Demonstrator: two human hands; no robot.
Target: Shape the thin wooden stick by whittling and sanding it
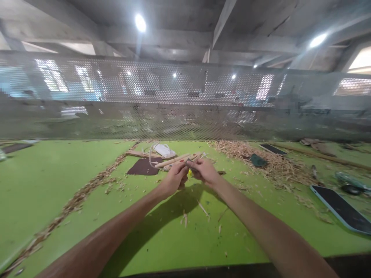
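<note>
Head camera view, looking forward and down over a green table (pixel 58 181). Two bare forearms reach out from the bottom edge and meet near the table's middle. The left hand (pixel 174 179) is curled closed around a bundle of pale wooden sticks (pixel 176 160). The right hand (pixel 204 171) is closed too, its fingertips pinching the same sticks just beside the left hand, so the two hands touch. The sticks are held just above the table and slant up to the right; one shows red marks. Something small and yellow peeks out between the hands, too small to identify.

Just behind the hands lie a dark brown patch (pixel 144 166) and a white cloth (pixel 164 150) with a cord. Wood shavings (pixel 272 164) are heaped to the right, and more trail in a line on the left. A phone (pixel 342 208) lies at far right, screen dark. A perforated metal screen (pixel 185 100) stands behind the table.
</note>
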